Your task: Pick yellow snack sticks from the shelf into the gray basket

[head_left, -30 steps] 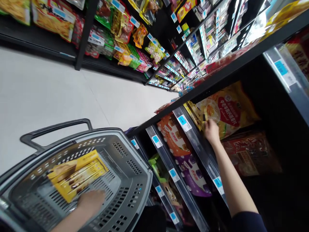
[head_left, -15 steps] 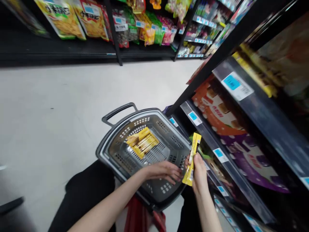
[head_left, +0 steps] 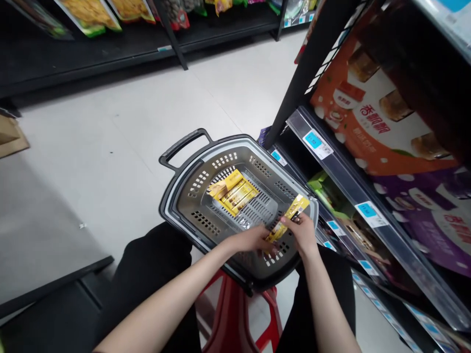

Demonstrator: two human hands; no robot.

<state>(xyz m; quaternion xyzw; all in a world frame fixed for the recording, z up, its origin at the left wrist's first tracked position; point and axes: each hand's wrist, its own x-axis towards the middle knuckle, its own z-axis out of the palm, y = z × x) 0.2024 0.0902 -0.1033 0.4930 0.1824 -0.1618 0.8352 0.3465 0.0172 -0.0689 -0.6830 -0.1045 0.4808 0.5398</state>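
Observation:
Between my two hands, over the near right part of a grey shopping basket (head_left: pixel 184 230), is a slim yellow stick packet (head_left: pixel 293 210). My right hand (head_left: pixel 302 230) pinches it toward its upper end. Fingers of my left hand (head_left: pixel 255 240) close on its lower end, partly hiding it. Inside the basket, on its slotted floor, lies a yellow package (head_left: pixel 236 195) showing several similar sticks side by side. The basket's black handle (head_left: pixel 186 147) leans out at the far left rim.
Shelves with price tags (head_left: pixel 371 214) run close along my right, holding orange boxes (head_left: pixel 379 105) and purple boxes (head_left: pixel 434 220). A red stool-like frame (head_left: pixel 235 314) is below the basket. Across the pale floor (head_left: pixel 132 132) stands a black snack shelf (head_left: pixel 91 59). A cardboard piece (head_left: pixel 11 137) is at far left.
The yellow stick packet has come down and left over the basket. My left hand has reached it and taken hold of its lower end. The view has tilted downward.

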